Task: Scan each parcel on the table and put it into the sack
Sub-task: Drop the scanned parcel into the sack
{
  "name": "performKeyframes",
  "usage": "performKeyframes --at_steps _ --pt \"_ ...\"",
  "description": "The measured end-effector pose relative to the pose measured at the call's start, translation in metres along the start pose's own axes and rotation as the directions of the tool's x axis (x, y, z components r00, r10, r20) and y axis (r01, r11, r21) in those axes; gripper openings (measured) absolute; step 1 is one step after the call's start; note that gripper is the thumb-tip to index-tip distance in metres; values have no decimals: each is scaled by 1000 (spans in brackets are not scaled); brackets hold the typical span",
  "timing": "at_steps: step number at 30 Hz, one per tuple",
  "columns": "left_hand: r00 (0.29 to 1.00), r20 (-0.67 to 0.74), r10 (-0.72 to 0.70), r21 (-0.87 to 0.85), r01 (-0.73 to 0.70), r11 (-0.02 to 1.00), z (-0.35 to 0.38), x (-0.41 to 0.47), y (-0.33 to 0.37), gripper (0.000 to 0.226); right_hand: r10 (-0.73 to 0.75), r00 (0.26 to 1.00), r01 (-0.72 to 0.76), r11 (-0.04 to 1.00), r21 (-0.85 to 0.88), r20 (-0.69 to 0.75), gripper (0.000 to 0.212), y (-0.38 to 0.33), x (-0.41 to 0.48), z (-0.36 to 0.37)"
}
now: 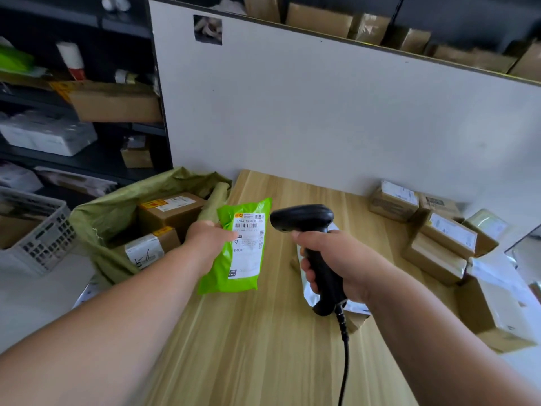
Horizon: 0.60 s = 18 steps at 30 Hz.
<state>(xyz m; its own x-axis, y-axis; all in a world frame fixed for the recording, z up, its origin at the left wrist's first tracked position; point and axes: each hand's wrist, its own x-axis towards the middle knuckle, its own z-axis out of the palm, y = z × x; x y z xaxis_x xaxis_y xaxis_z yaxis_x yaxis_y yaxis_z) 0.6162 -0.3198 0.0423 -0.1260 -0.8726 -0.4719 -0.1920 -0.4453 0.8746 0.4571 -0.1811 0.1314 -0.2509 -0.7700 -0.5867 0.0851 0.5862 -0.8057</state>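
My left hand (209,237) grips a bright green mailer parcel (222,273) by its left edge, above the table's left side, its white label facing me. My right hand (336,262) is closed around the handle of a black corded barcode scanner (303,218), whose head points left at the label, a short gap away. The olive green sack (117,206) stands open left of the table, with two cardboard boxes (171,210) inside. Several brown cardboard parcels (445,238) lie on the wooden table (263,332) at the right. A silver mailer (355,307) lies under my right hand.
A white partition board (322,106) stands behind the table. Dark shelving (87,127) with boxes and packets fills the left. A grey perforated crate (44,230) sits on a surface at far left. The scanner's cable (345,361) trails toward me.
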Motion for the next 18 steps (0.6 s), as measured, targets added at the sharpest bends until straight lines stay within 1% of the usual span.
performKeyframes --at_steps 4,7,9,11,13,15,18 --pt "999 24 22 -20 -22 1000 -12 -2 4 18 -54 998 55 998 19 -27 27 -8 0 12" --pt "1000 8 21 -39 -20 999 -29 2 10 16 -86 995 88 995 43 -45 28 -15 4 23" --pt "999 -29 36 -34 -37 999 -45 11 16 6 -94 994 97 993 60 -59 29 -18 8 32" --pt "997 -68 30 -10 -31 999 -66 24 22 13 -91 994 94 994 60 -57 29 -22 13 45" --pt "993 -105 45 32 -42 999 -91 41 26 9 -79 996 82 994 65 -47 29 -23 19 60" --pt "992 -126 31 53 -25 998 -112 61 29 17 -65 997 68 995 74 -37 29 -25 27 74" --pt "986 -166 20 60 -10 998 -139 94 32 37 -39 999 42 997 71 -33 30 -27 40 91"
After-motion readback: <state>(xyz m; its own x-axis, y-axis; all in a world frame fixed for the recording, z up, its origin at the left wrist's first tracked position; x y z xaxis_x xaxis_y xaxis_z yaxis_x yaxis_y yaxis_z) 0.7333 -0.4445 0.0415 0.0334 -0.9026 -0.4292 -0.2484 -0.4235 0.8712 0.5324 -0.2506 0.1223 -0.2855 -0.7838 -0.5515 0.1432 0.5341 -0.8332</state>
